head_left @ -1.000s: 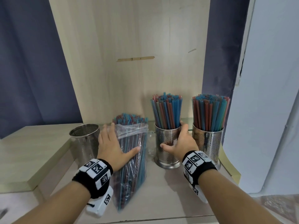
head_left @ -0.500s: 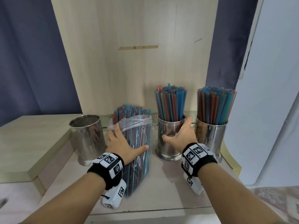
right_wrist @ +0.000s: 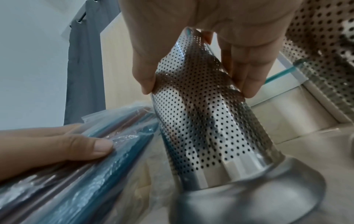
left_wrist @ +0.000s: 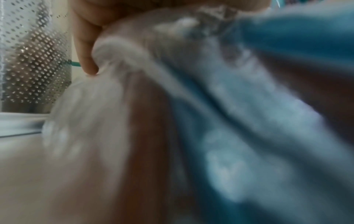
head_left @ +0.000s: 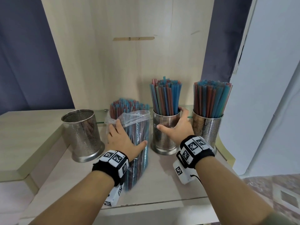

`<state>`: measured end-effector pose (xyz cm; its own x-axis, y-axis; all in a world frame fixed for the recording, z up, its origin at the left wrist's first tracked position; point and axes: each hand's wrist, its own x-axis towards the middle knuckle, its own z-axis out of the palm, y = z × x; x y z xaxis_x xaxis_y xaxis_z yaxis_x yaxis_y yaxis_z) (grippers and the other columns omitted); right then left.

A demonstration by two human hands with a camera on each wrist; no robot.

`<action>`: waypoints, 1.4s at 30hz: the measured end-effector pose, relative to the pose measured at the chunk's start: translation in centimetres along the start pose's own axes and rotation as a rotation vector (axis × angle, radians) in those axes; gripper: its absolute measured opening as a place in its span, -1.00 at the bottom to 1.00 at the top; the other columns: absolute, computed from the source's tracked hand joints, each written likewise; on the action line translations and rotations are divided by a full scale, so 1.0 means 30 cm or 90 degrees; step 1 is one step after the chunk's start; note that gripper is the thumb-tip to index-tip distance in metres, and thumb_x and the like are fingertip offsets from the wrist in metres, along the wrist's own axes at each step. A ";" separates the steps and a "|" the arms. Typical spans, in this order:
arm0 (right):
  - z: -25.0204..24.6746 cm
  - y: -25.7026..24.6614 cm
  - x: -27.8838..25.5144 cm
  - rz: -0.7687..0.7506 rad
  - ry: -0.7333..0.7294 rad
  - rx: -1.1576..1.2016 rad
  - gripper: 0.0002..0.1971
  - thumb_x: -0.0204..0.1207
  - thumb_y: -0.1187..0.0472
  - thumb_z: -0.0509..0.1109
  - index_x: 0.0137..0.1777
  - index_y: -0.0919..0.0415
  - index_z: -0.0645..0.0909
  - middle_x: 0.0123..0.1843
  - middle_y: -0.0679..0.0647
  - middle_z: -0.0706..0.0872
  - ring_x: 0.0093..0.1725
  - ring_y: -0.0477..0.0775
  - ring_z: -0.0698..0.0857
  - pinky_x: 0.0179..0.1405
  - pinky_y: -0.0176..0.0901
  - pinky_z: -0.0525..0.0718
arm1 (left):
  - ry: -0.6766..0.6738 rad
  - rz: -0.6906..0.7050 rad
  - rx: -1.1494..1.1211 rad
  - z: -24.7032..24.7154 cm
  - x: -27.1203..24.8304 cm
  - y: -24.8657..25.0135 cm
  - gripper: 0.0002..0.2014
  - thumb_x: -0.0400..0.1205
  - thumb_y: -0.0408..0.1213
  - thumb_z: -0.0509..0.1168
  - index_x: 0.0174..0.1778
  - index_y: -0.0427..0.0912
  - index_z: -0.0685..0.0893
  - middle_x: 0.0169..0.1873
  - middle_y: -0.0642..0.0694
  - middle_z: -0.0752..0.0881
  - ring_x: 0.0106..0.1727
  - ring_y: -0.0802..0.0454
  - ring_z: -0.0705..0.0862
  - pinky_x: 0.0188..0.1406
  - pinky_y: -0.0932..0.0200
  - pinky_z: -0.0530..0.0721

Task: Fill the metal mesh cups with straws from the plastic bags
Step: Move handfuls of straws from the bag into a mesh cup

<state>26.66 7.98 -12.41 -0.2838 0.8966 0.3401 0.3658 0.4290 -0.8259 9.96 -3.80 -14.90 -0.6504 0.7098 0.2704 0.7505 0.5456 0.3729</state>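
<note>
A clear plastic bag [head_left: 138, 125] packed with blue and red straws stands tilted on the shelf, and my left hand [head_left: 125, 140] grips it around the middle. In the left wrist view the bag [left_wrist: 210, 106] fills the frame, blurred. Beside it stands the middle mesh cup [head_left: 164, 137], full of straws, with my right hand [head_left: 177, 129] wrapped around its wall; thumb and fingers [right_wrist: 147, 78] press on the cup [right_wrist: 201, 115] from both sides. An empty mesh cup [head_left: 82, 133] stands to the left of the bag. A third cup [head_left: 207, 127], full, stands at the right.
The cups stand on a light wooden shelf [head_left: 162, 184] against a wooden back panel [head_left: 129, 62]. A raised wooden ledge [head_left: 24, 135] lies left of the empty cup. Dark curtains hang on both sides, and a white wall [head_left: 267, 95] closes the right.
My left hand has lifted the bag of straws more upright and shifted it right, closer to the middle cup. My right hand stays on that cup.
</note>
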 end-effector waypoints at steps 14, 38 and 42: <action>-0.197 0.048 -0.277 -0.035 -0.038 0.079 0.05 0.24 0.13 0.76 0.58 -0.01 0.11 0.22 -0.28 0.57 0.14 -0.47 0.62 0.17 -0.58 0.54 | 0.000 0.003 -0.029 -0.003 -0.005 -0.008 0.29 0.32 0.42 0.41 0.69 -0.22 -0.18 0.65 -0.40 0.04 0.64 -0.38 0.13 0.59 -0.24 0.22; -0.411 0.139 -0.292 0.058 0.139 -0.024 0.05 0.28 0.16 0.72 0.63 0.03 0.10 0.14 -0.11 0.56 -0.03 -0.15 0.65 0.10 -0.26 0.53 | 0.024 0.000 -0.016 0.004 -0.001 -0.002 0.30 0.31 0.42 0.42 0.68 -0.28 -0.13 0.62 -0.44 0.12 0.62 -0.39 0.18 0.59 -0.22 0.22; -0.416 0.123 -0.299 0.076 0.112 -0.031 0.12 0.31 0.11 0.71 0.69 0.00 -0.02 0.46 0.10 0.57 0.26 -0.01 0.61 0.24 -0.25 0.49 | 0.027 0.001 -0.020 0.006 0.000 -0.003 0.30 0.30 0.42 0.43 0.68 -0.27 -0.13 0.61 -0.44 0.13 0.62 -0.39 0.18 0.59 -0.22 0.22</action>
<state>41.62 2.90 -12.91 -0.0784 0.9449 0.3177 0.4317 0.3195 -0.8435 9.91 -3.76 -15.09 -0.6538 0.6912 0.3079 0.7481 0.5292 0.4004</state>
